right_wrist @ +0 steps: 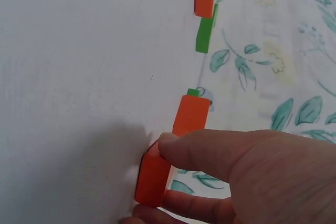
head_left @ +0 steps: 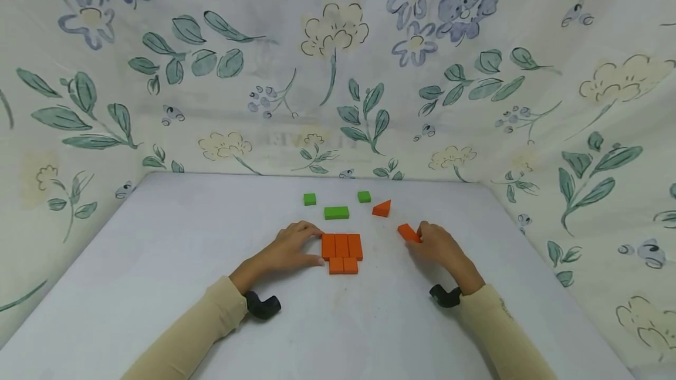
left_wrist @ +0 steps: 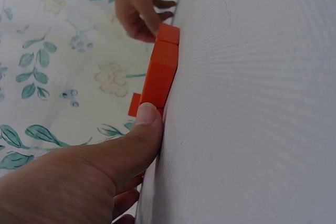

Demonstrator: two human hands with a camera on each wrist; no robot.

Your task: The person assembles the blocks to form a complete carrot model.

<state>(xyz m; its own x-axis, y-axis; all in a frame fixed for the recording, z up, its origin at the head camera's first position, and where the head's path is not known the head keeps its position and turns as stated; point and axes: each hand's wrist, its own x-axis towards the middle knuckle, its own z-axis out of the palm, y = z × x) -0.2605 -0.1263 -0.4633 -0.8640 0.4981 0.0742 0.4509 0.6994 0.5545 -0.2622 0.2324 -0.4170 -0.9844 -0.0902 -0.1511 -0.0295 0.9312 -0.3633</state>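
On the white table, three upright-lying orange blocks [head_left: 341, 246] sit side by side, with two smaller orange blocks [head_left: 343, 265] touching their near edge. My left hand [head_left: 289, 246] is at the left end of this group, its thumb and forefinger at the near and far ends of the leftmost block. The left wrist view shows the thumb [left_wrist: 147, 116] against orange. To the right, my right hand [head_left: 438, 243] pinches a separate orange block [head_left: 409, 233] between thumb and fingers, apart from the group. In the right wrist view this held block [right_wrist: 153, 177] looks tilted.
An orange triangular block [head_left: 382, 209] lies beyond the group, to its right. Behind the group are a longer green block [head_left: 336, 213] and two small green blocks, one left [head_left: 310, 199] and one right [head_left: 364, 196]. A flowered cloth [head_left: 285, 75] hangs around the table [head_left: 185, 239].
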